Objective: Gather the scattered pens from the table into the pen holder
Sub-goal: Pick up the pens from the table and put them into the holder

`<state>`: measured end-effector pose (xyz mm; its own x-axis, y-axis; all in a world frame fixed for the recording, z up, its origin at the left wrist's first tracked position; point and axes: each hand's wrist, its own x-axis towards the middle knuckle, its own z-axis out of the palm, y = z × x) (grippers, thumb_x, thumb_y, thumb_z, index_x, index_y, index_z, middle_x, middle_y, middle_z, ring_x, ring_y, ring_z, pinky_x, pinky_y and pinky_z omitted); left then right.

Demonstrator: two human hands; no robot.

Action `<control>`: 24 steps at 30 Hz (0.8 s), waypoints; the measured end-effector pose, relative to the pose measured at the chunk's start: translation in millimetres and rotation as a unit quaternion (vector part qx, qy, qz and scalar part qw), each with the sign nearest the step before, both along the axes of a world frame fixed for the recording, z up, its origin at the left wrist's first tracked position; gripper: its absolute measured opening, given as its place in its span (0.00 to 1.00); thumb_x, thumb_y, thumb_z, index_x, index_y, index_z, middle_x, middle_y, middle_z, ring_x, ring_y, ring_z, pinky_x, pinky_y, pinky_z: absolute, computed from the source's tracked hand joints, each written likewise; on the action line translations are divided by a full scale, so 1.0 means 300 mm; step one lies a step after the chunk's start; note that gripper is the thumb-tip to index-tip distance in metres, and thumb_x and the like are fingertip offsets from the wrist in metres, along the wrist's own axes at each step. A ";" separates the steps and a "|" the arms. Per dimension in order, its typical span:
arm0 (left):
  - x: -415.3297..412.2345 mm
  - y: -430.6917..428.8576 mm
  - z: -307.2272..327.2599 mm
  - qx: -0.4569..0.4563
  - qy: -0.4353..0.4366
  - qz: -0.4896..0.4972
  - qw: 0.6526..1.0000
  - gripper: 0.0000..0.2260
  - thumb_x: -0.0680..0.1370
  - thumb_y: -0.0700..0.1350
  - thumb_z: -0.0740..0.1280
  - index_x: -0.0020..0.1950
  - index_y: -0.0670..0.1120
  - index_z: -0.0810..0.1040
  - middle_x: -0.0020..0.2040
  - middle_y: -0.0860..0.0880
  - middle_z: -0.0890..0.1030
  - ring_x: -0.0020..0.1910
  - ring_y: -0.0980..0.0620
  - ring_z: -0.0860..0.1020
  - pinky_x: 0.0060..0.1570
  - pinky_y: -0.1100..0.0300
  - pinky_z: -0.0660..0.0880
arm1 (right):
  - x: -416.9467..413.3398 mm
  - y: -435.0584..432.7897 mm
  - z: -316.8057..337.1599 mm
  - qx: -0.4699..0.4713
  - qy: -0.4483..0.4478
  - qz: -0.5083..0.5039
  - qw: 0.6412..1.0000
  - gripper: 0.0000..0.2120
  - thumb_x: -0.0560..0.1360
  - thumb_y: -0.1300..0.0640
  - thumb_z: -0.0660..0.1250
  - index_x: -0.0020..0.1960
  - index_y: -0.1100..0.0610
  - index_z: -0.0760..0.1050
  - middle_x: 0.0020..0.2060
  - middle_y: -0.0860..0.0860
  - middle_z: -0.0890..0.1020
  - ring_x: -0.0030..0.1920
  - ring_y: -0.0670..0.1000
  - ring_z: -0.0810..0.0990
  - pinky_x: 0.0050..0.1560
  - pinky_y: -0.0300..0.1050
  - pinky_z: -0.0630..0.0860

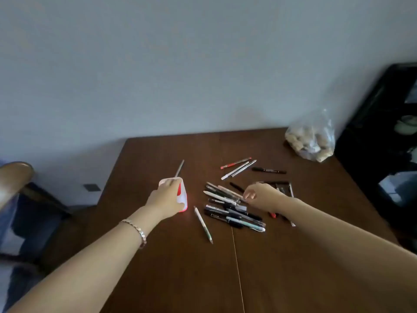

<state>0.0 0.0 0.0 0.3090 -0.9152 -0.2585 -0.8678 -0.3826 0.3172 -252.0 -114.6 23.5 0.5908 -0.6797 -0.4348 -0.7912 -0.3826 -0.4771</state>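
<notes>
Looking down from the head view: a dark brown wooden table (171, 279) stood against a pale wall, both bare forearms reaching across it.
Left hand: the left hand (163, 203), with a silver chain bracelet (135, 230) at the wrist, was wrapped around the side of the white and red plastic pen holder (181, 193), gripping it.
Pen holder: it stood on the table left of the pens, its mouth tipped away from the camera, with one slim grey pen (179, 168) sticking out of it.
Right hand: the right hand (262, 197) was curled over the top edge of the pile, fingertips drawn together at a pen; whether it actually pinched one, I cannot tell.
Pens: a loose pile of black, white and grey pens (232, 211) lay in the middle, a white and green pen (203, 224) just left of it, and a few more pens (239, 167) farther back.
Background: a clear plastic bag of pale lumps (310, 138) sat at the far right corner.
</notes>
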 end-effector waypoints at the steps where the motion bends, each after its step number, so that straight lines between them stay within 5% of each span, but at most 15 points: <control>1: 0.017 0.007 -0.016 0.002 -0.004 0.007 1.000 0.30 0.71 0.47 0.68 0.70 0.49 0.59 0.71 0.47 0.63 0.66 0.43 0.69 0.61 0.46 0.71 | 0.002 0.011 -0.030 0.011 0.028 0.001 1.000 0.13 0.77 0.58 0.59 0.59 0.56 0.75 0.59 0.53 0.78 0.59 0.53 0.76 0.58 0.44 0.72; 9: 0.182 -0.074 -0.143 0.056 -0.052 0.042 0.996 0.49 0.66 0.48 0.76 0.75 0.43 0.45 0.77 0.44 0.46 0.76 0.45 0.47 0.69 0.44 0.60 | 0.006 0.001 -0.258 0.010 0.079 -0.028 0.996 0.14 0.75 0.62 0.58 0.57 0.57 0.77 0.57 0.55 0.80 0.57 0.55 0.78 0.59 0.50 0.75; 12: 0.222 -0.124 -0.180 0.070 -0.011 0.045 0.996 0.48 0.65 0.47 0.77 0.74 0.44 0.48 0.77 0.44 0.53 0.74 0.43 0.56 0.66 0.43 0.63 | -0.013 -0.003 -0.334 -0.013 0.116 -0.037 0.992 0.15 0.75 0.61 0.60 0.61 0.55 0.73 0.60 0.54 0.76 0.59 0.55 0.76 0.59 0.51 0.75; 16: 0.241 -0.130 -0.215 0.028 0.028 0.056 0.998 0.37 0.61 0.46 0.78 0.65 0.46 0.65 0.67 0.45 0.67 0.59 0.43 0.74 0.52 0.46 0.74 | -0.041 0.006 -0.427 -0.050 0.155 -0.035 0.986 0.17 0.75 0.59 0.62 0.64 0.56 0.69 0.61 0.54 0.73 0.63 0.56 0.71 0.60 0.51 0.71; 19: 0.222 -0.051 -0.256 -0.019 0.083 0.089 0.992 0.34 0.56 0.48 0.79 0.58 0.46 0.69 0.58 0.45 0.71 0.54 0.47 0.76 0.48 0.49 0.78 | -0.048 0.016 -0.481 -0.080 0.155 -0.033 0.984 0.17 0.76 0.58 0.62 0.64 0.57 0.68 0.60 0.55 0.72 0.62 0.56 0.71 0.60 0.51 0.70; 24: 0.111 0.184 -0.343 -0.042 0.150 0.104 0.982 0.35 0.54 0.65 0.77 0.53 0.49 0.73 0.51 0.49 0.76 0.49 0.54 0.76 0.38 0.69 0.75 | -0.043 0.038 -0.543 -0.107 0.142 -0.042 0.983 0.14 0.77 0.59 0.59 0.62 0.59 0.69 0.58 0.56 0.73 0.60 0.56 0.71 0.60 0.50 0.70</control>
